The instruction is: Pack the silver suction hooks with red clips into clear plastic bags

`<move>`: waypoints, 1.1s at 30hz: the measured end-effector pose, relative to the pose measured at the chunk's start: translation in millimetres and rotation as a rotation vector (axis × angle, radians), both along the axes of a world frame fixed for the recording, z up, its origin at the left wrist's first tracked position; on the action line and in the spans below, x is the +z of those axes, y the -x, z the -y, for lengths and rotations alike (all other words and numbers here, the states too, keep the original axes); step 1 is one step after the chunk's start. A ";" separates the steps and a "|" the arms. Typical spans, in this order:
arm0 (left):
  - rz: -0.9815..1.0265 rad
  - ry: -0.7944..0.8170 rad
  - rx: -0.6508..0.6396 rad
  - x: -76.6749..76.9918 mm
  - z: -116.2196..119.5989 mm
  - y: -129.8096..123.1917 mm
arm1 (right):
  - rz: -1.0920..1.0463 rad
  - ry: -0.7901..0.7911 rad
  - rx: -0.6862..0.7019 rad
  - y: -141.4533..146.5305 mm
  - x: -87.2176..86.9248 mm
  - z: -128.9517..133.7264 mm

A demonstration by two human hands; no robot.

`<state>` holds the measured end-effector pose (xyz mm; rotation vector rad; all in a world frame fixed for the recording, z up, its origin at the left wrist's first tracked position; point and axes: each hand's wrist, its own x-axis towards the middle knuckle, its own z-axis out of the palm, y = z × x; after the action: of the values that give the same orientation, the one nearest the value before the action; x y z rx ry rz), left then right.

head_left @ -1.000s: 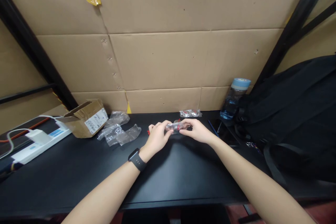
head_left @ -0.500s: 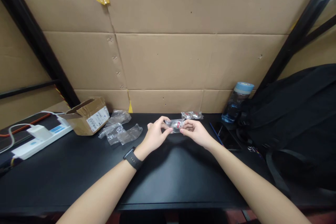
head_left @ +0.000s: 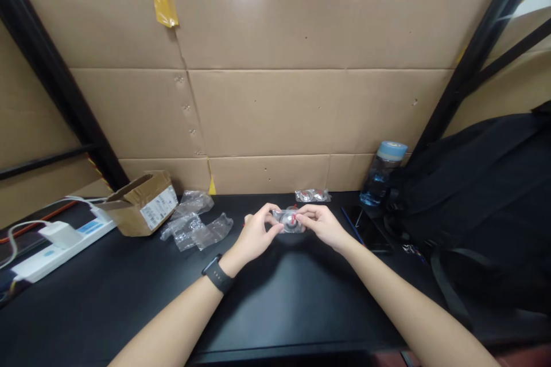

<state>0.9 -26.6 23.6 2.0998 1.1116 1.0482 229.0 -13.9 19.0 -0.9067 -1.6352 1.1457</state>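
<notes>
Between my two hands is a small clear plastic packet [head_left: 287, 220] with a round, silvery item in it that shows a red mark. I cannot make out what the item is. My left hand [head_left: 259, 235], with a black watch [head_left: 217, 274] on its wrist, pinches the packet's left side between thumb and fingers. The thumb and fingers of my right hand [head_left: 322, 226] are closed on its right side, by the red mark. Both hands are above the black table [head_left: 275, 309]. Behind them lie similar clear packets [head_left: 313, 195] with round items.
To the left are crumpled clear plastic bags [head_left: 193, 226], an open cardboard box [head_left: 148, 206] and a white power strip [head_left: 64, 246]. A water bottle [head_left: 383, 175], a dark phone [head_left: 370, 232] and a black backpack [head_left: 482, 200] stand or lie at the right. A cardboard wall [head_left: 258, 114] closes the back.
The view has tipped upward, so ceiling lights now show above the cardboard. My right fingers have shifted over the packet's front, by the red mark. Both hands still hold it.
</notes>
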 end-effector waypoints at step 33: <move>-0.262 -0.308 -0.051 -1.4 20.5 -3.5 | 0.920 -0.082 -0.685 -14.3 30.2 -107.9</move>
<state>4.4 -47.1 22.2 2.5559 1.0623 0.9922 243.2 94.0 49.2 -1.9187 -1.7727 0.1530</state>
